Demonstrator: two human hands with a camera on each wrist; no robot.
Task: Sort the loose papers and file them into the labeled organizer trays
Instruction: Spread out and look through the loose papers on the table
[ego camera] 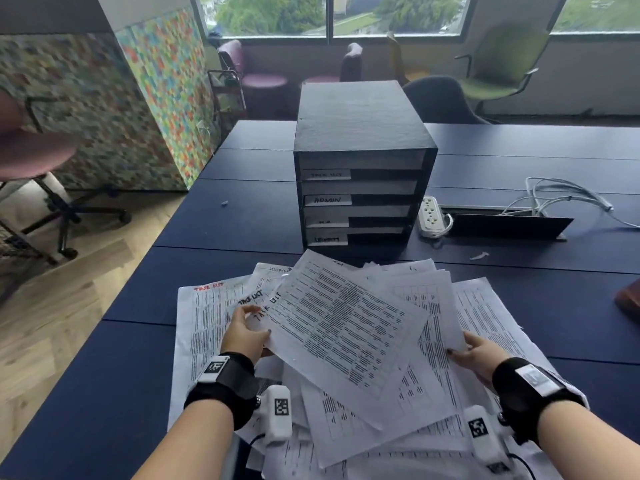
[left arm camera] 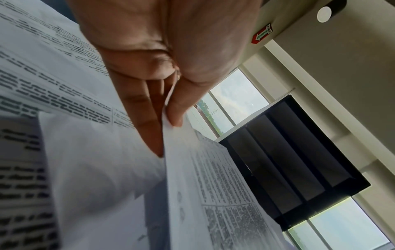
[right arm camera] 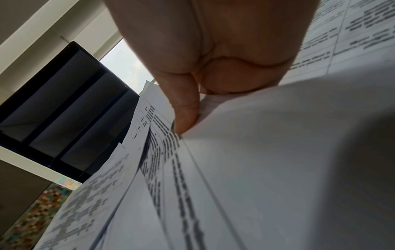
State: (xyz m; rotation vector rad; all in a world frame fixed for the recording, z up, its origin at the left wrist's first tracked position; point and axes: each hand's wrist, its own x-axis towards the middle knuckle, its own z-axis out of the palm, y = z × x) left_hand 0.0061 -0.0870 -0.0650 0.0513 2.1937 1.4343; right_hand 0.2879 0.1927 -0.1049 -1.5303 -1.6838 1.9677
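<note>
A loose heap of printed papers (ego camera: 346, 341) covers the near part of the dark blue table (ego camera: 242, 220). My left hand (ego camera: 244, 332) pinches the left edge of a top sheet marked "TASK LIST" (ego camera: 332, 317); in the left wrist view its thumb and fingers (left arm camera: 175, 111) clamp that sheet's edge. My right hand (ego camera: 478, 355) grips the right edge of several sheets in the heap, thumb (right arm camera: 186, 115) on top. Behind the heap stands a black organizer (ego camera: 360, 168) with several labeled trays, among them "TASK LIST" (ego camera: 325, 174) and "ADMIN" (ego camera: 327, 199).
A white power strip (ego camera: 431, 216) and loose cables (ego camera: 561, 199) lie right of the organizer beside a black cable flap (ego camera: 509, 226). A brown object (ego camera: 628, 301) sits at the table's right edge. Chairs stand behind the table and at the left.
</note>
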